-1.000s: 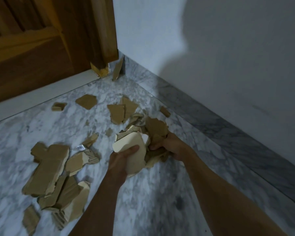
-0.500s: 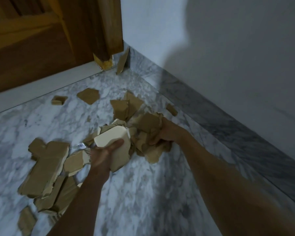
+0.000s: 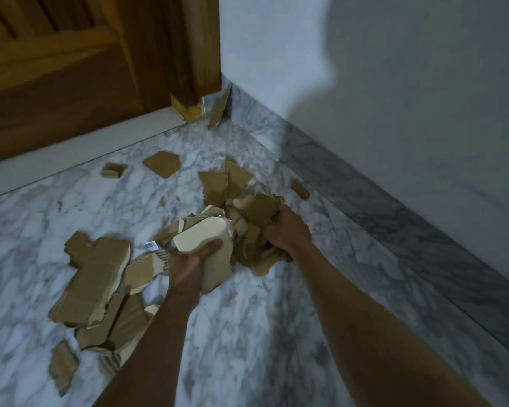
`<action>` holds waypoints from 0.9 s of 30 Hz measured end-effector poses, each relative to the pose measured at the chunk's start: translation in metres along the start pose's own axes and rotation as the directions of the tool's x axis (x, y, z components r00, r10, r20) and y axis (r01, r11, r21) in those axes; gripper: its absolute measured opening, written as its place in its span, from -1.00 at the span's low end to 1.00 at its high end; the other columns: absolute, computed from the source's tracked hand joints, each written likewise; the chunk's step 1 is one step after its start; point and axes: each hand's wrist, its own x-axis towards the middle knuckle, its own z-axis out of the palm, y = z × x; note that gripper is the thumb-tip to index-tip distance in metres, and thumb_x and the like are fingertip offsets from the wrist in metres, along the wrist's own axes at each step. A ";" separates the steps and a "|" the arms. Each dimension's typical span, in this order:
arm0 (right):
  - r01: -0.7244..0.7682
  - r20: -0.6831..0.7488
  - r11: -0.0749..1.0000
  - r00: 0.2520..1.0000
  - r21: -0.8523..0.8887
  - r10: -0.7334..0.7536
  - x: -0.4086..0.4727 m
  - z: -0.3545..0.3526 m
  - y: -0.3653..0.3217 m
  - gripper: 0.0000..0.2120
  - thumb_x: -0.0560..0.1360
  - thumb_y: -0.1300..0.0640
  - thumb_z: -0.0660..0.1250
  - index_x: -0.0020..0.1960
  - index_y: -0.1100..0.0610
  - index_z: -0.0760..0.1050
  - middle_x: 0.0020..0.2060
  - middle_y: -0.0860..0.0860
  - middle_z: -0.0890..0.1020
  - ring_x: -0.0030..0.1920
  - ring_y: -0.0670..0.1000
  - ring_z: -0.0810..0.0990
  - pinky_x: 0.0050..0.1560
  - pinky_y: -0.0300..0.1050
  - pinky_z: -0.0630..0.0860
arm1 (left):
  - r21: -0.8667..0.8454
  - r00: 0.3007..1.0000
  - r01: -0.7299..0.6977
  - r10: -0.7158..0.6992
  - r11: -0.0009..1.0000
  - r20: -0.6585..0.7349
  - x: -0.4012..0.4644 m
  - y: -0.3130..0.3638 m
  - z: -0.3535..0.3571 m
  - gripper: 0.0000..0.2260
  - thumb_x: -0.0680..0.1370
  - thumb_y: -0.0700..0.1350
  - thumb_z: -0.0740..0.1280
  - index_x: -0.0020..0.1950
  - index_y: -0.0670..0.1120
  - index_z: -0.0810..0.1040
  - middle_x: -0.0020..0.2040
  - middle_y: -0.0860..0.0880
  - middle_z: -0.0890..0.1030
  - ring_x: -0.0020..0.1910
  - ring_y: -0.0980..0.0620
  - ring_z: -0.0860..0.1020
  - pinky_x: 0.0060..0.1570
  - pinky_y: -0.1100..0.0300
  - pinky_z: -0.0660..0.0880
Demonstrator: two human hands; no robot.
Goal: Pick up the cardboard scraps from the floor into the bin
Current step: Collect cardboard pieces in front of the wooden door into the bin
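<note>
Both hands hold one bundle of cardboard scraps [image 3: 247, 239] just above the marble floor [image 3: 262, 333]. My left hand [image 3: 193, 264] grips its pale front piece, thumb across the face. My right hand [image 3: 285, 232] clutches the brown pieces on the far side. A larger pile of scraps [image 3: 97, 289] lies on the floor at the left. Single scraps [image 3: 162, 163] lie further off toward the door. One scrap [image 3: 219, 110] leans in the corner. No bin is in view.
A wooden door [image 3: 71, 77] and its frame stand at the top left. A white wall [image 3: 394, 98] with a grey marble skirting [image 3: 409, 233] runs along the right. A small scrap [image 3: 299, 189] lies beside the skirting.
The two hands have drawn the bundle together and shifted it left and a little up from the floor; the view has tilted toward the door corner.
</note>
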 end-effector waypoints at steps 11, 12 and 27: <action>-0.081 -0.051 0.559 0.975 0.825 0.217 -0.009 -0.070 0.045 -0.80 0.39 0.22 0.46 -0.05 0.33 0.62 -0.32 0.19 0.65 -0.44 0.11 0.58 -0.55 -0.21 0.46 | -0.199 0.996 0.080 -0.069 0.977 0.062 -0.018 0.006 -0.014 -0.61 0.45 -0.31 0.48 0.27 -0.17 0.61 0.16 -0.18 0.68 0.02 -0.16 0.67 -0.26 0.05 0.66; -0.088 -0.039 0.618 0.981 0.782 0.189 -0.009 -0.074 0.043 -0.81 0.37 0.21 0.47 -0.08 0.31 0.63 -0.31 0.20 0.64 -0.45 0.11 0.57 -0.54 -0.21 0.44 | -0.201 0.995 0.083 -0.071 0.976 0.068 -0.019 0.007 -0.014 -0.61 0.45 -0.30 0.48 0.27 -0.16 0.61 0.15 -0.18 0.68 0.00 -0.15 0.67 -0.28 0.06 0.65; 0.251 0.368 0.811 0.928 -0.528 -0.048 0.015 -0.026 -0.027 0.23 0.16 0.06 0.67 0.59 0.04 -0.06 0.49 0.10 0.05 0.50 0.33 0.11 0.17 0.27 0.52 | -0.104 0.990 0.106 -0.095 0.989 0.109 -0.010 0.005 -0.016 -0.67 0.42 -0.32 0.49 0.15 -0.10 0.65 0.13 -0.17 0.69 0.09 -0.20 0.66 -0.07 -0.03 0.65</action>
